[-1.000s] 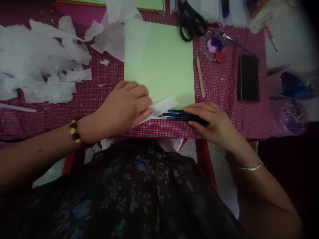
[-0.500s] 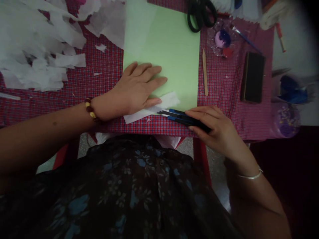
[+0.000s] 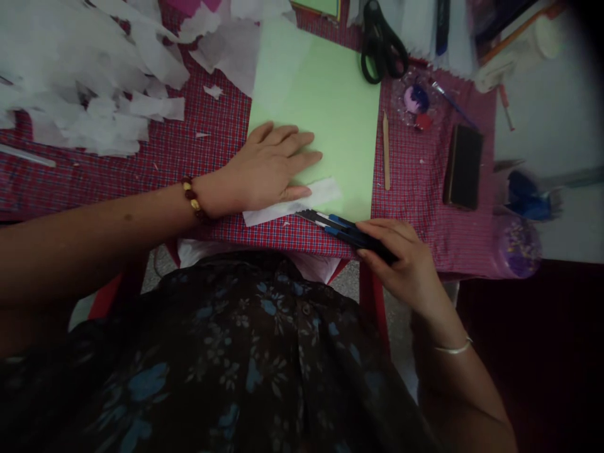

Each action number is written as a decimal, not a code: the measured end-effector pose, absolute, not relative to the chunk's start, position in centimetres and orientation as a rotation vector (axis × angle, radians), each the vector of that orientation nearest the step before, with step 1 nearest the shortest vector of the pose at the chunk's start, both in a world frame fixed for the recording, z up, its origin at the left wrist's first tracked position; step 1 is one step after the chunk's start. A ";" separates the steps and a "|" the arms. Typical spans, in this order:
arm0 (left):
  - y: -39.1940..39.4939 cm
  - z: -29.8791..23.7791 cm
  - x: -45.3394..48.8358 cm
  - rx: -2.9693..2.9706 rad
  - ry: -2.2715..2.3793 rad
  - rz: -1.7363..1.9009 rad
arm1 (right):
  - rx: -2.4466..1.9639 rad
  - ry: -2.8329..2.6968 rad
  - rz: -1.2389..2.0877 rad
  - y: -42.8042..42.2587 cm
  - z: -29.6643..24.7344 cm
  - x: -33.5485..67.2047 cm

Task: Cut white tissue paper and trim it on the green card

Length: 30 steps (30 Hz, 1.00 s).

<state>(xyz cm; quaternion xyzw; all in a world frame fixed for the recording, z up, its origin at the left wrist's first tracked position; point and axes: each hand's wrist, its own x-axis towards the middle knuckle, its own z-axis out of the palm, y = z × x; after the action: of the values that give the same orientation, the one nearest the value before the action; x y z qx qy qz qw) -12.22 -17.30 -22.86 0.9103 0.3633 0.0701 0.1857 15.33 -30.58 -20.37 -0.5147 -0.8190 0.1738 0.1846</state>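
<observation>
My left hand lies flat with fingers stretched out on a light green sheet of paper and touches a white tissue strip at the sheet's near edge. My right hand is closed around a black and blue utility knife, whose blade end points left toward the strip, near the table's front edge. The table carries a red checked cloth.
A heap of torn white tissue fills the far left. Black scissors, a paint dish, a wooden stick and a dark block lie to the right of the sheet. A purple jar stands at the right edge.
My left hand went from curled over the tissue strip to flat on the green sheet. My right hand with the knife drew slightly back toward me. The camera shifted.
</observation>
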 end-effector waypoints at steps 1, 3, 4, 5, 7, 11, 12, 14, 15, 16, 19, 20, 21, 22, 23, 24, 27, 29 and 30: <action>-17.2 -22.9 -12.2 2.564 1.015 0.204 | -1.448 -2.314 0.488 -30.2 -20.3 15.3; -17.1 -23.1 -12.2 2.565 0.995 0.241 | -1.444 -2.324 0.492 -29.5 -20.2 15.1; -17.0 -23.2 -12.2 2.565 0.985 0.262 | -1.439 -2.329 0.498 -29.2 -20.2 15.0; -17.0 -23.3 -12.2 2.568 0.979 0.278 | -1.437 -2.333 0.508 -28.9 -20.2 14.9; -16.9 -23.3 -12.2 2.591 0.983 0.281 | -1.433 -2.344 0.530 -28.4 -20.2 14.7; -17.1 -23.1 -12.1 2.684 1.011 0.236 | -1.416 -2.396 0.560 -27.5 -19.9 14.1; -17.2 -22.9 -12.1 2.697 1.017 0.234 | -1.409 -2.413 0.561 -27.3 -19.8 13.9; -17.4 -22.7 -12.0 2.712 1.025 0.226 | -1.406 -2.440 0.562 -26.9 -19.6 13.7; -17.4 -22.5 -12.0 2.717 1.027 0.223 | -1.405 -2.450 0.562 -26.8 -19.5 13.6; -17.5 -22.4 -12.0 2.723 1.025 0.216 | -1.401 -2.457 0.563 -26.6 -19.4 13.5; -17.6 -22.2 -12.0 2.741 1.021 0.208 | -1.373 -2.466 0.565 -26.5 -19.3 13.3; -17.6 -22.2 -12.0 2.747 1.019 0.210 | -1.364 -2.468 0.568 -26.6 -19.3 13.3; -17.6 -22.1 -12.0 2.754 1.016 0.213 | -1.357 -2.470 0.571 -26.8 -19.3 13.3; -17.7 -22.1 -12.0 2.761 1.014 0.221 | -1.353 -2.470 0.571 -27.1 -19.4 13.4; -17.7 -22.1 -12.1 2.769 1.015 0.222 | -1.353 -2.466 0.567 -27.4 -19.5 13.4; -17.8 -22.2 -12.1 2.776 1.020 0.220 | -1.358 -2.456 0.559 -27.8 -19.6 13.5; -18.0 -22.4 -12.0 2.755 1.044 0.230 | -1.379 -2.414 0.550 -28.8 -19.9 13.7; -18.0 -22.7 -11.9 2.700 1.041 0.277 | -1.371 -2.398 0.556 -29.3 -20.1 13.8; -18.0 -22.8 -12.0 2.669 1.031 0.305 | -1.362 -2.395 0.556 -29.5 -20.2 13.8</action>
<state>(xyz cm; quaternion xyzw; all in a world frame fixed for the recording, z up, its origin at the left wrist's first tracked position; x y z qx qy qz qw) -11.95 -18.03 -22.80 0.9195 0.3552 0.1049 0.1316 13.82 -29.49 -20.23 -0.4778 -0.8405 0.1953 0.1648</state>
